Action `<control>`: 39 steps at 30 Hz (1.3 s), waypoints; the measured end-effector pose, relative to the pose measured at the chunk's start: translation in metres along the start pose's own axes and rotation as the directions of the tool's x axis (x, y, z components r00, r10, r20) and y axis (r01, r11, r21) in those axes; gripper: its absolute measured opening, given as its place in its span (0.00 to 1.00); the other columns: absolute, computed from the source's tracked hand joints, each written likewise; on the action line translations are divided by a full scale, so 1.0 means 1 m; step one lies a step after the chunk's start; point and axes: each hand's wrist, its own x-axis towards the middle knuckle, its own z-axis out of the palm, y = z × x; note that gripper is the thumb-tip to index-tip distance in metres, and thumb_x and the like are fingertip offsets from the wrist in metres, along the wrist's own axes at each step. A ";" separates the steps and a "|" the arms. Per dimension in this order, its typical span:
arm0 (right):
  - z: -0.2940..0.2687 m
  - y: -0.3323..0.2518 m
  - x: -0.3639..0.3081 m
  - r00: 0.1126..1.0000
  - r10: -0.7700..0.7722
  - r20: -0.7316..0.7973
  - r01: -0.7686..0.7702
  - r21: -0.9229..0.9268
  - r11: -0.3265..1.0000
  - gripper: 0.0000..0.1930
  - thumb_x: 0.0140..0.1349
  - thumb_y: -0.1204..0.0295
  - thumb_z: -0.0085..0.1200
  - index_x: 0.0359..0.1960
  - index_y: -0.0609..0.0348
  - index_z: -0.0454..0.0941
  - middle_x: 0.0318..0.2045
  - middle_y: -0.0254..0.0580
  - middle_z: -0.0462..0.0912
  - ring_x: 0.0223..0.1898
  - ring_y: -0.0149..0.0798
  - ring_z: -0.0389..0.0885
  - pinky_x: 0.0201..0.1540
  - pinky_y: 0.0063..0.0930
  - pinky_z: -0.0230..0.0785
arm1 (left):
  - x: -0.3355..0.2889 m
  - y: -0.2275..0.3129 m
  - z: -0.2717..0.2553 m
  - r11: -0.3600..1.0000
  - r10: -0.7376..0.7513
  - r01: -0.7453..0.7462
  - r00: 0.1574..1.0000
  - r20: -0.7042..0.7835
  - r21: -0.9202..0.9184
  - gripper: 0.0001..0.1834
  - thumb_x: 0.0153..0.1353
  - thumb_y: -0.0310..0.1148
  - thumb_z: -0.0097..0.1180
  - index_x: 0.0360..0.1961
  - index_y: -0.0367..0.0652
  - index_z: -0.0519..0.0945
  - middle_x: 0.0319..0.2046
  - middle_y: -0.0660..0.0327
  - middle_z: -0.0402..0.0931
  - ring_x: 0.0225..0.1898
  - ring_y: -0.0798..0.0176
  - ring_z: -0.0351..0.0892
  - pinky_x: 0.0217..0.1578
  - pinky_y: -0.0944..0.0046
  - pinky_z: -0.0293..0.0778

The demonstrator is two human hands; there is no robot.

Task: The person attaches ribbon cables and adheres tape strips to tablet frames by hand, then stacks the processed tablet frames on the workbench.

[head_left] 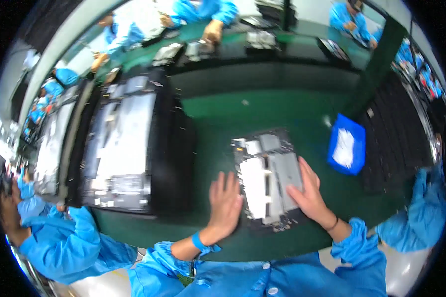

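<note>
An opened tablet-like device [277, 171] lies on the green tabletop [218, 116] in front of me, its inside facing up. It has a black frame, a white panel on the left and grey panels on the right. My right hand [309, 194] holds its right edge, with the thumb over the grey panel and the fingers along the side. Beside the lower left edge, my left hand [225, 207] lies with its fingers spread and holds nothing. A blue band [199, 242] is around my left wrist.
A tall stack of similar opened devices [121, 138] stands at the left. To the right are a blue bin [360, 151] with white contents and a black stack [396, 133]. A dark raised ledge [262, 76] crosses the back. Co-workers in blue sit around the table.
</note>
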 end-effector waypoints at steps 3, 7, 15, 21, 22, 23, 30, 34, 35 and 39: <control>0.005 -0.045 0.014 0.993 0.110 -0.036 -0.068 0.593 0.802 0.33 0.60 0.72 0.49 0.66 0.71 0.53 0.67 0.55 0.57 0.68 0.47 0.56 0.69 0.37 0.45 | 0.005 0.002 -0.004 0.825 0.001 -0.037 0.998 -0.063 -0.564 0.32 0.72 0.46 0.24 0.69 0.33 0.52 0.71 0.49 0.44 0.73 0.48 0.38 0.69 0.53 0.34; -0.018 -0.127 0.033 0.954 0.282 0.100 -0.258 0.751 0.607 0.30 0.63 0.74 0.43 0.67 0.67 0.53 0.62 0.49 0.66 0.60 0.39 0.69 0.63 0.29 0.58 | 0.011 -0.007 -0.006 0.576 -0.113 -0.034 0.986 -0.120 -0.817 0.32 0.73 0.46 0.27 0.70 0.34 0.48 0.71 0.51 0.44 0.72 0.57 0.42 0.69 0.62 0.38; 0.025 -0.261 0.116 0.997 -0.022 0.069 -0.049 0.870 0.490 0.24 0.66 0.73 0.43 0.64 0.67 0.59 0.55 0.44 0.73 0.53 0.34 0.73 0.57 0.26 0.64 | 0.010 -0.008 -0.002 0.817 0.027 -0.121 0.985 -0.172 -0.564 0.19 0.70 0.38 0.43 0.55 0.36 0.69 0.42 0.52 0.76 0.46 0.54 0.75 0.49 0.61 0.69; 0.079 -0.297 0.142 0.980 -0.137 0.146 -0.050 0.840 0.541 0.25 0.66 0.72 0.44 0.64 0.67 0.58 0.51 0.43 0.74 0.48 0.32 0.75 0.52 0.25 0.68 | 0.019 -0.012 0.006 0.760 0.042 -0.071 0.997 -0.060 -0.646 0.21 0.69 0.39 0.45 0.58 0.38 0.65 0.37 0.57 0.76 0.42 0.57 0.75 0.46 0.61 0.70; 0.079 -0.297 0.141 0.978 -0.134 0.160 -0.046 0.794 0.607 0.28 0.67 0.70 0.44 0.66 0.67 0.54 0.56 0.44 0.71 0.52 0.33 0.72 0.56 0.26 0.64 | 0.018 -0.011 0.006 0.800 0.054 -0.086 0.996 -0.071 -0.594 0.21 0.68 0.38 0.46 0.58 0.38 0.65 0.37 0.57 0.76 0.42 0.56 0.75 0.46 0.61 0.69; 0.083 -0.287 0.143 0.976 -0.143 0.167 -0.046 0.791 0.610 0.28 0.67 0.70 0.44 0.66 0.67 0.54 0.56 0.44 0.71 0.52 0.33 0.72 0.56 0.26 0.64 | 0.018 -0.010 0.005 0.836 0.064 -0.098 0.995 -0.081 -0.540 0.21 0.67 0.37 0.47 0.58 0.38 0.65 0.36 0.58 0.76 0.42 0.56 0.75 0.47 0.60 0.69; 0.080 -0.213 0.152 0.967 -0.202 0.154 -0.168 0.984 -0.052 0.31 0.71 0.60 0.39 0.69 0.65 0.49 0.70 0.46 0.51 0.69 0.41 0.50 0.69 0.33 0.40 | 0.023 -0.009 0.005 0.829 0.094 -0.130 0.991 -0.093 -0.544 0.17 0.67 0.35 0.47 0.54 0.38 0.70 0.39 0.54 0.76 0.45 0.52 0.74 0.47 0.55 0.68; 0.111 -0.188 0.157 0.982 0.110 0.152 -0.185 0.889 0.419 0.28 0.71 0.59 0.37 0.66 0.65 0.56 0.64 0.47 0.62 0.66 0.43 0.58 0.68 0.35 0.45 | 0.026 -0.016 0.009 0.885 0.190 -0.205 0.979 -0.079 -0.419 0.15 0.63 0.32 0.49 0.48 0.37 0.75 0.41 0.52 0.76 0.47 0.49 0.73 0.49 0.53 0.68; 0.125 -0.175 0.156 0.921 0.196 0.338 -0.383 0.882 0.276 0.26 0.71 0.59 0.37 0.64 0.66 0.59 0.60 0.45 0.68 0.62 0.41 0.65 0.66 0.34 0.52 | 0.021 -0.020 0.006 0.896 0.210 -0.197 0.978 -0.010 -0.399 0.15 0.62 0.32 0.49 0.47 0.37 0.76 0.43 0.50 0.76 0.49 0.48 0.73 0.51 0.52 0.67; 0.153 -0.191 0.158 0.896 0.176 0.408 -0.444 0.837 0.320 0.26 0.71 0.60 0.38 0.64 0.66 0.60 0.58 0.44 0.70 0.60 0.40 0.66 0.64 0.34 0.55 | 0.014 -0.016 0.014 0.865 0.280 -0.345 0.935 -0.220 -0.364 0.17 0.59 0.33 0.50 0.47 0.36 0.77 0.47 0.47 0.75 0.53 0.44 0.70 0.57 0.50 0.64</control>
